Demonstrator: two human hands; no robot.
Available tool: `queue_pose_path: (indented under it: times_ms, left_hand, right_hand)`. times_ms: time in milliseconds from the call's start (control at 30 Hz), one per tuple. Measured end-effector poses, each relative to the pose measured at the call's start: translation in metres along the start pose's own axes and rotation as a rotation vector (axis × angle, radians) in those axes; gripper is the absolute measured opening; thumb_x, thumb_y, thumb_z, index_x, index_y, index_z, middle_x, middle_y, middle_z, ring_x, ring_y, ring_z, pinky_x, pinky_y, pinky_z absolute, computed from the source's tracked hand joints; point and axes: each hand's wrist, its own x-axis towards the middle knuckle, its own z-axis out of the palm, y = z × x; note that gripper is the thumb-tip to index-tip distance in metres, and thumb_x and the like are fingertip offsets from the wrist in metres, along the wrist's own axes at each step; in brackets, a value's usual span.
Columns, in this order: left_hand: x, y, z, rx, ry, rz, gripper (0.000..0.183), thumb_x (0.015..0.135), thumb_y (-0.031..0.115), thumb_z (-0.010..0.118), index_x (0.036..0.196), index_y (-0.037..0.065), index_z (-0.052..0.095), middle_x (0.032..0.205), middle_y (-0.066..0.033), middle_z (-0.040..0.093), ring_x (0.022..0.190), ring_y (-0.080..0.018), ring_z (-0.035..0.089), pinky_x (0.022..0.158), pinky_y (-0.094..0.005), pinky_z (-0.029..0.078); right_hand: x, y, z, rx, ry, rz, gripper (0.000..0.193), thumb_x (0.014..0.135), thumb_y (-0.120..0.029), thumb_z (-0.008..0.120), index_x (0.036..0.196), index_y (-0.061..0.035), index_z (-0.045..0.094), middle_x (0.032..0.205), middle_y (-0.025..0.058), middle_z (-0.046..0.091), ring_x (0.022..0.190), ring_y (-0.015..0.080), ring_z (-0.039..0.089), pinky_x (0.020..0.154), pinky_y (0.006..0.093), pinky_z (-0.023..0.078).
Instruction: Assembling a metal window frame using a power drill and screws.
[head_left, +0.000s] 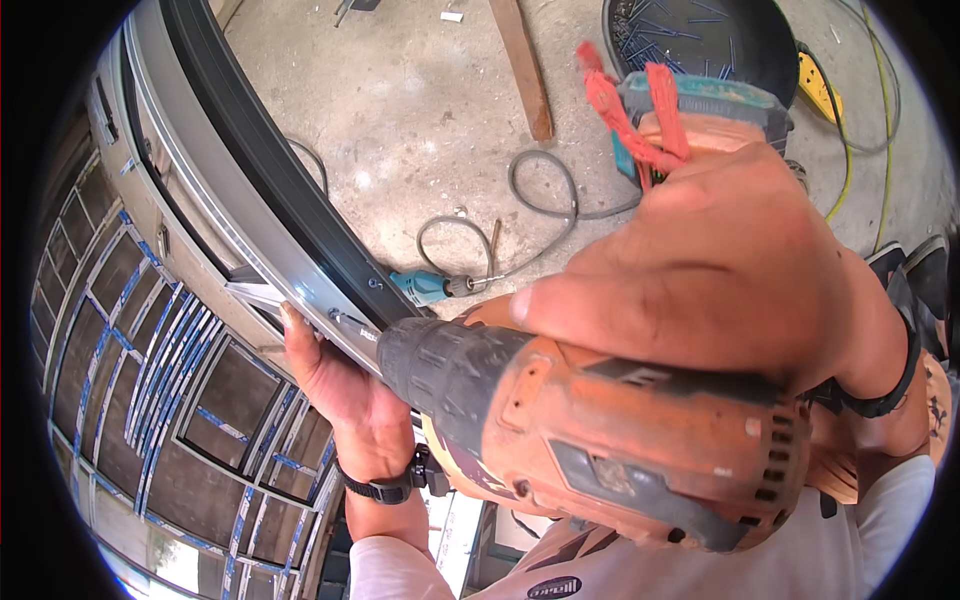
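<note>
A worn orange cordless drill [640, 440] fills the lower middle, with my right hand [710, 270] closed round its grip. Red cloth strips [660, 110] are tied near the battery end. The drill points left, and its bit [355, 327] meets the side of a long grey metal profile frame [220, 195]. A screw head seems to sit at the bit's tip, though it is small. My left hand [350, 400] grips the profile's edge just below the bit, thumb up along it; its other fingers are mostly hidden. A black strap circles the left wrist.
On the concrete floor lie a teal corded drill [425, 288] with its looping grey cable and a wooden strip [520, 70]. A black tub [770, 50] holds several long blue screws. Beyond it is a yellow object [820, 88] beside cables. Blue-taped frames [170, 370] stand at left.
</note>
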Motion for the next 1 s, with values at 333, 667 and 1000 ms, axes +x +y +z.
queue_pose_path:
  times_ms: [333,667,1000]
  left_hand:
    - [0.0,-0.003,0.009,0.106,0.145,0.053,0.049,0.092,0.043,0.06,0.126,0.007,0.056,0.12,-0.011,0.064,0.106,-0.0269,0.062,0.093,-0.0415,0.05]
    - [0.002,-0.001,0.008,0.304,0.182,0.131,0.05,0.091,0.047,0.059,0.121,0.006,0.058,0.113,-0.0119,0.066,0.101,-0.0295,0.064,0.089,-0.0443,0.052]
    - [0.013,0.0,-0.011,0.096,0.147,-0.038,0.052,0.093,0.047,0.057,0.118,0.001,0.059,0.112,-0.0156,0.066,0.101,-0.0312,0.064,0.092,-0.0461,0.051]
  right_hand:
    - [-0.008,-0.006,0.033,0.336,0.301,0.177,0.027,0.074,-0.017,0.069,0.1,-0.0111,0.07,0.069,0.0007,0.065,0.063,0.0203,0.066,0.054,0.0268,0.048]
    - [0.009,-0.007,0.029,-0.1,-0.162,0.243,0.026,0.085,-0.029,0.055,0.109,-0.0276,0.064,0.072,-0.0036,0.065,0.066,0.0181,0.065,0.053,0.0295,0.047]
    - [0.0,-0.002,0.022,0.142,0.08,0.016,0.039,0.079,-0.031,0.063,0.112,-0.01,0.066,0.089,0.0051,0.068,0.074,0.0214,0.067,0.062,0.0299,0.051]
